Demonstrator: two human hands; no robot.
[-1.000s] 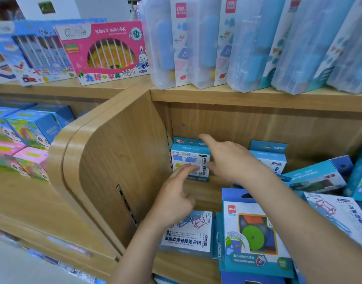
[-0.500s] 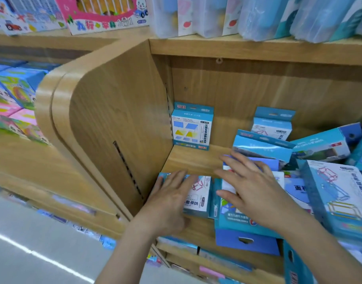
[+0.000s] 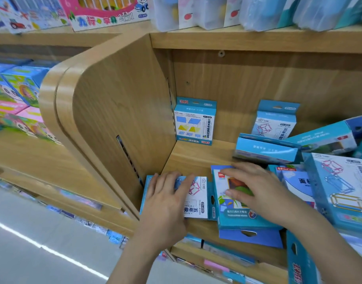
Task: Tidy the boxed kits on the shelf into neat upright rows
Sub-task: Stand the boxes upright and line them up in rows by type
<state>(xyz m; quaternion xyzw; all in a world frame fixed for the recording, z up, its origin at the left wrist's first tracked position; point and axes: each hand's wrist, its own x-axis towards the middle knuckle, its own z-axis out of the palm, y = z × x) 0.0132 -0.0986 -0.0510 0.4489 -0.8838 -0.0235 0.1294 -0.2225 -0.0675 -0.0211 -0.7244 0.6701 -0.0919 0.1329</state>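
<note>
Both hands are flat on kits lying face-up at the front of the shelf (image 3: pixel 198 158). Left hand (image 3: pixel 165 201) has its fingers (image 3: pixel 171 181) spread over the white-and-blue kit (image 3: pixel 196 198) by the side panel, pressing rather than gripping, nothing curled round it. Right hand (image 3: pixel 256 191) is the same, fingers splayed across the green-disc kit (image 3: pixel 237 214) just beside it. Beyond the fingertips, one kit (image 3: pixel 194 121) already stands upright in the back corner; further right is a jumbled pile (image 3: pixel 323 140). Looks like the pick-up step: next I'd guess get fingers under an edge, tip it upright, and slot it beside the standing one.
</note>
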